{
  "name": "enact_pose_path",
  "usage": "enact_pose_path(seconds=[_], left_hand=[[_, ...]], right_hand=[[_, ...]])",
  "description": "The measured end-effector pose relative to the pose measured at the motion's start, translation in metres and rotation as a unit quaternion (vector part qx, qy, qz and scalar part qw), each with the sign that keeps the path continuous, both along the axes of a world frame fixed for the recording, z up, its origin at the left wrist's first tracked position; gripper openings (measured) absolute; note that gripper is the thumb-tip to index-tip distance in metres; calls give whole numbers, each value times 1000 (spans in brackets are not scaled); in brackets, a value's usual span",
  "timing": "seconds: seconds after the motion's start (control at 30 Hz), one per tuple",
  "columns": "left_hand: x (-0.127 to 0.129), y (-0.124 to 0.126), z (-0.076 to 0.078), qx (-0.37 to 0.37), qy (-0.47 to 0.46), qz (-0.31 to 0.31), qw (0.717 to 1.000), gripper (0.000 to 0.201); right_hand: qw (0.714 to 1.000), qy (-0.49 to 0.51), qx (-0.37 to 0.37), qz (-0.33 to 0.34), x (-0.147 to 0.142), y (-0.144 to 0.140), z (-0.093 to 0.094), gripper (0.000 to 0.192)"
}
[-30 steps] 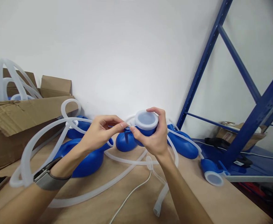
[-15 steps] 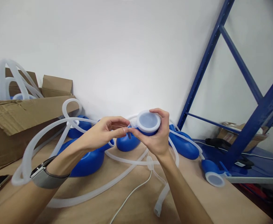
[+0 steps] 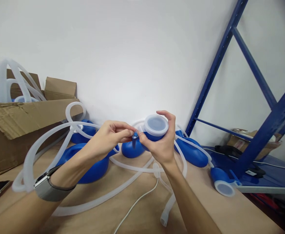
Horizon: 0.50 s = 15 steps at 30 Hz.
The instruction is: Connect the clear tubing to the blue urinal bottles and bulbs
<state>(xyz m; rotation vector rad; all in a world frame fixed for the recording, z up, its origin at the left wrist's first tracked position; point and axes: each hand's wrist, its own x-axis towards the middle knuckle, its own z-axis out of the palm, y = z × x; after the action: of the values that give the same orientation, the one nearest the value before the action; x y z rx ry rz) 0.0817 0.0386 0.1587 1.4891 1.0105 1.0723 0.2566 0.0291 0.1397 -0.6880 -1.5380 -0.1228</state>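
Note:
My right hand (image 3: 163, 143) is wrapped round a blue plastic cup (image 3: 153, 137) with a round translucent lid (image 3: 156, 124), held up above the table. Its thumb presses beside the lid's side tab (image 3: 141, 129). From the left, the fingertips of my left hand (image 3: 118, 132) pinch at the cup's narrow blue handle (image 3: 135, 137), where the tab reaches it. The fingers hide exactly what they grip there. Behind and below lie a rounded blue bottle (image 3: 132, 150) and a larger blue bottle (image 3: 93, 169), the latter partly covered by my left forearm.
Looped translucent hoses (image 3: 96, 200) and a thin white cable (image 3: 138, 200) cross the table. A cardboard box (image 3: 35, 113) holding hoses stands left. At right are a blue bottle (image 3: 193, 152), another lidded blue cup (image 3: 224, 185) and a blue metal shelf (image 3: 256, 146).
The cup has shifted slightly right. My left fingertips have closed nearer the blue handle, which now shows more plainly beneath them. My right hand keeps its hold.

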Motion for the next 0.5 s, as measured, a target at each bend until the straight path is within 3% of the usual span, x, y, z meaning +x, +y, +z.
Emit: enact_pose_path(seconds=[0.13,0.33,0.5], left_hand=[[-1,-3,4,0,-2,-7,1000,57],[-5,-13,13,16,-7,-39,999,75],[-5,-11,11,49,58,-75,994,84]], right_hand=[[1000,-19,5,13,-6,-4,0,64],[999,15,24,-29,1,2,4,59],[999,-4,28,-39,4,2,5,64]])
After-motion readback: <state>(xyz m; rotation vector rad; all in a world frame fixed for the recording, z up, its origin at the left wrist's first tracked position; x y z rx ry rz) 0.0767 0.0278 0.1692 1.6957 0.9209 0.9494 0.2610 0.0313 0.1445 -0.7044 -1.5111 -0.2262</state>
